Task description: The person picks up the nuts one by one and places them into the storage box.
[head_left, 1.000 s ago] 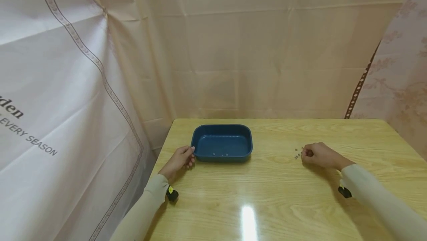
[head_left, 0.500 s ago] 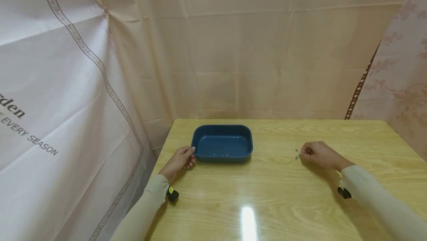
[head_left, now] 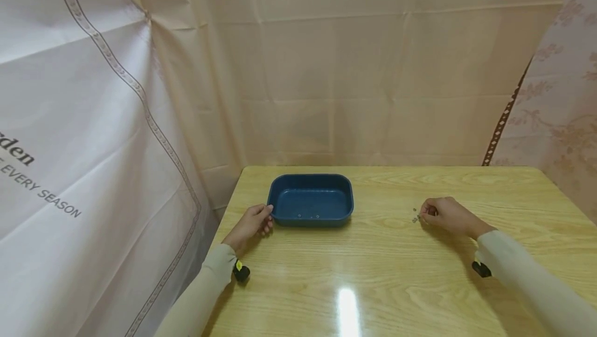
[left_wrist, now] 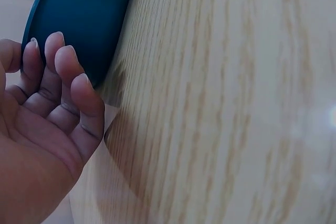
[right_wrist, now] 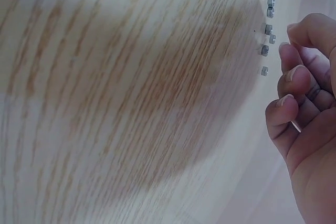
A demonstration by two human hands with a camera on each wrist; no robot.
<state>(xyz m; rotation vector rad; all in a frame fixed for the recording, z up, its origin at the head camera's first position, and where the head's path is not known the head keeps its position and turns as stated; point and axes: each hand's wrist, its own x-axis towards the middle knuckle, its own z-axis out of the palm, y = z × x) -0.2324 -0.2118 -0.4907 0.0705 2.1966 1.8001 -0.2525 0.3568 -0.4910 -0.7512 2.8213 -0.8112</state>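
Observation:
In the head view my left hand [head_left: 252, 224] pinches the left rim of a dark blue rectangular tray [head_left: 312, 202], thumb on the edge. The left wrist view shows the tray's outer wall [left_wrist: 89, 14] with the other fingers bent beneath the rim. Small metal nuts [head_left: 414, 220] lie inside the tray and also in a loose cluster on the tabletop at the right. My right hand [head_left: 448, 216] is beside that cluster. Seen from the right wrist, its bent fingers [right_wrist: 283, 109] and thumb come close to several nuts [right_wrist: 264, 50], with a small gap between thumb and index tips and nothing visible there.
The wood-grain table [head_left: 387, 285] carries the tray at back left. A pale hanging cloth [head_left: 326, 67] stands behind the table's far edge, and another printed cloth [head_left: 93, 171] hangs on the left.
My right hand has shifted slightly left, close against the nuts, and has hardly moved in the last half second. The left hand and tray stay put.

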